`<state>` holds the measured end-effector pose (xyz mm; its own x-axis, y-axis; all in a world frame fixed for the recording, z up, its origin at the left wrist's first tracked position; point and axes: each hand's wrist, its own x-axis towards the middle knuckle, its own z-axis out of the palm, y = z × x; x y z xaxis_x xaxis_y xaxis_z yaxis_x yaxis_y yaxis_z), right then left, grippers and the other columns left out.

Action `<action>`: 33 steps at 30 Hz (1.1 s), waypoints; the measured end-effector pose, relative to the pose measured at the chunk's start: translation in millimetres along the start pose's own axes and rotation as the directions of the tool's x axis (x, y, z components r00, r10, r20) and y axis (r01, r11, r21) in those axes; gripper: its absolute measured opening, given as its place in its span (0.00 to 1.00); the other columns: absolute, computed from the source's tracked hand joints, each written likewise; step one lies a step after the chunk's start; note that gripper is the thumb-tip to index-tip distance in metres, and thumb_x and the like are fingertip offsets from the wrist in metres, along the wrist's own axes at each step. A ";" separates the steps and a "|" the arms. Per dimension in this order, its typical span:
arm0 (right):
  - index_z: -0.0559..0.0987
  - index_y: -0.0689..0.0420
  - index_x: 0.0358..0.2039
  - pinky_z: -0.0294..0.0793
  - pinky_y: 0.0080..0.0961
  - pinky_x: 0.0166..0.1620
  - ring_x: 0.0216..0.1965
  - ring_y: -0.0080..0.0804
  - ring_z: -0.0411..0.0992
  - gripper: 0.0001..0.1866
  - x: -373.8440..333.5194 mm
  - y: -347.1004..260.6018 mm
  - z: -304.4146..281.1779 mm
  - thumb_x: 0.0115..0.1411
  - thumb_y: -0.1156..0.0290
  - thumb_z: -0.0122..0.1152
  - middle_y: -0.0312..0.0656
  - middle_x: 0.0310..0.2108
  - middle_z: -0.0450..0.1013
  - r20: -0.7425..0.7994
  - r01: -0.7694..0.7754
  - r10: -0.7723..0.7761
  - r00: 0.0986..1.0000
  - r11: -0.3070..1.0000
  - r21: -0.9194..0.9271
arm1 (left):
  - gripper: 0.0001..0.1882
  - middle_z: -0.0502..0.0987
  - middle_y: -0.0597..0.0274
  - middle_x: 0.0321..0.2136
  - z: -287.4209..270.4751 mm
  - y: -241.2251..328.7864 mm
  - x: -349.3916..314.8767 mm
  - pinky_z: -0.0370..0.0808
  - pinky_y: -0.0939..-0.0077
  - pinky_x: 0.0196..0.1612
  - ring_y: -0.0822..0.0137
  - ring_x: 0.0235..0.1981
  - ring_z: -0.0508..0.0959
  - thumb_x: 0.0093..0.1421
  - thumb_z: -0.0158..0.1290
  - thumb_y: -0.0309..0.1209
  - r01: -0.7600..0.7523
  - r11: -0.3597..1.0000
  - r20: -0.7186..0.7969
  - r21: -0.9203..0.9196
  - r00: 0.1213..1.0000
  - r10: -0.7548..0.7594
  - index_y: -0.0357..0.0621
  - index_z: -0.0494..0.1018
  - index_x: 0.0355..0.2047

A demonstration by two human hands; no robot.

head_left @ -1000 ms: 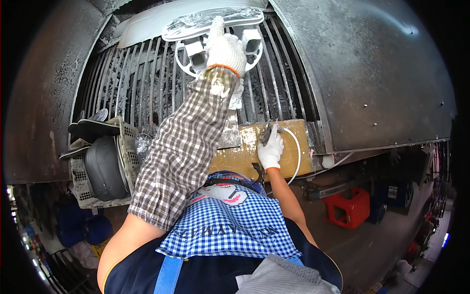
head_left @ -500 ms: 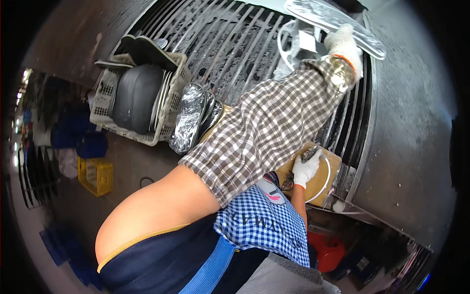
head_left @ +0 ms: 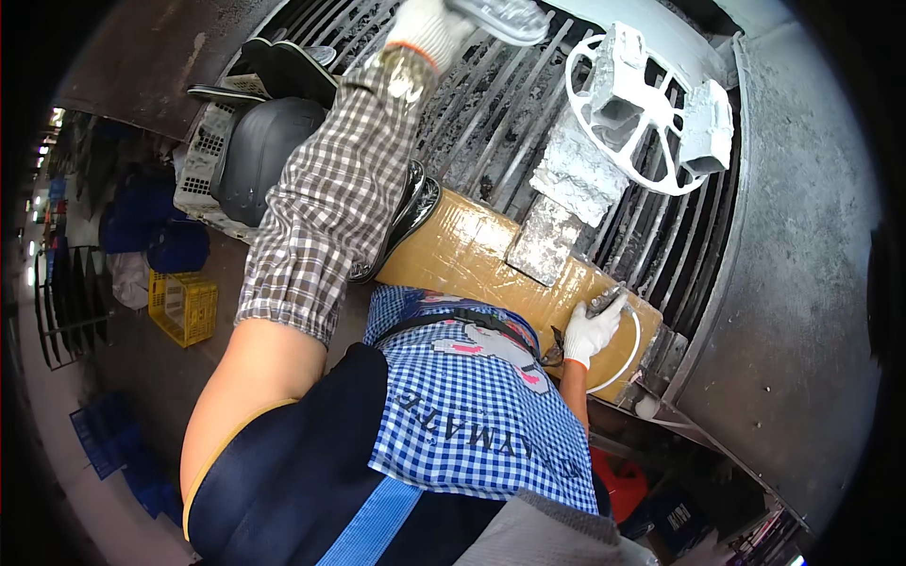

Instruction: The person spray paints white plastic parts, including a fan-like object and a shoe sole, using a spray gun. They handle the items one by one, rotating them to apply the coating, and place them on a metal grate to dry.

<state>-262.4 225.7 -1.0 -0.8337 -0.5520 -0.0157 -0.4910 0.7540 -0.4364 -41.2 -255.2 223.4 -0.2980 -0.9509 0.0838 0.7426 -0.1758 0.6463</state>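
Note:
At the top edge my left hand (head_left: 427, 30), in a white knit glove, is closed on a shiny grey oval piece (head_left: 510, 17), partly cut off by the picture's edge. My right hand (head_left: 595, 332), also gloved, is closed round a dark metal tool that looks like a spray gun (head_left: 604, 300), resting over the cardboard (head_left: 472, 241). A white hose (head_left: 634, 351) curves beside it. A white-crusted spoked wheel (head_left: 651, 174) with two blocks on it stands bare on the right. Black shiny oval pieces (head_left: 415, 212) lie partly behind my left sleeve.
A pale plastic basket (head_left: 193, 179) with black curved pieces (head_left: 264, 156) stands left. Beneath the wheel run metal bars (head_left: 472, 123) with grey residue. A crusted block (head_left: 578, 174) sits in front of the wheel. Metal walls flank both sides. A yellow crate (head_left: 181, 307) is on the floor.
My left hand has swung left from the wheel, carrying the shiny oval piece off its blocks. My right hand has stayed by the cardboard with the spray gun.

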 end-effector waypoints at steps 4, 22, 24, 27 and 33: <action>0.51 0.54 0.81 0.62 0.54 0.72 0.71 0.63 0.62 0.56 -3.0 -5.1 -4.1 0.58 0.67 0.73 0.64 0.71 0.64 -0.008 0.012 -0.012 1.000 1.000 0.007 | 0.30 0.62 0.37 0.72 -75.0 -40.2 -24.8 0.72 0.48 0.74 0.46 0.70 0.69 0.72 0.48 0.19 0.159 0.987 -0.390 0.037 0.911 -0.133 0.32 0.55 0.73; 0.53 0.52 0.81 0.65 0.50 0.72 0.70 0.64 0.66 0.56 -7.8 -16.0 -16.1 0.57 0.71 0.75 0.64 0.72 0.64 0.002 0.032 -0.032 0.999 0.998 -0.061 | 0.38 0.66 0.34 0.69 -172.9 -93.9 -37.5 0.73 0.38 0.69 0.38 0.66 0.74 0.72 0.55 0.36 0.197 0.955 -0.618 -0.223 0.729 -0.294 0.36 0.52 0.76; 0.53 0.53 0.81 0.66 0.49 0.71 0.69 0.64 0.67 0.56 -6.6 -17.1 -17.5 0.58 0.69 0.75 0.64 0.72 0.65 0.043 -0.020 0.023 0.999 0.998 -0.063 | 0.42 0.70 0.37 0.65 -164.0 -76.2 -36.4 0.77 0.42 0.59 0.40 0.57 0.78 0.71 0.58 0.49 0.316 0.946 -0.771 -0.068 0.585 -0.251 0.35 0.56 0.73; 0.52 0.55 0.81 0.68 0.49 0.70 0.68 0.64 0.69 0.56 -2.9 -15.5 -17.4 0.58 0.68 0.76 0.65 0.71 0.66 0.061 -0.016 0.022 0.998 0.996 -0.088 | 0.27 0.76 0.50 0.44 -139.1 -86.3 -70.9 0.79 0.60 0.36 0.61 0.36 0.77 0.69 0.62 0.48 0.324 0.946 -0.728 -0.017 0.644 -0.234 0.39 0.73 0.57; 0.53 0.59 0.80 0.68 0.48 0.70 0.69 0.62 0.69 0.56 0.4 -8.2 -19.6 0.58 0.67 0.77 0.64 0.72 0.65 0.104 0.099 -0.087 0.991 0.988 -0.114 | 0.10 0.85 0.59 0.32 -89.6 -118.1 -185.2 0.84 0.64 0.34 0.63 0.29 0.83 0.71 0.61 0.36 0.440 0.884 -0.311 -0.157 0.828 -0.467 0.42 0.81 0.42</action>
<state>-263.7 226.3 20.2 -0.7567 -0.6499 -0.0712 -0.5970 0.7312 -0.3301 -20.0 -81.1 63.6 -0.4071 -0.7845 -0.4678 0.6196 -0.6135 0.4896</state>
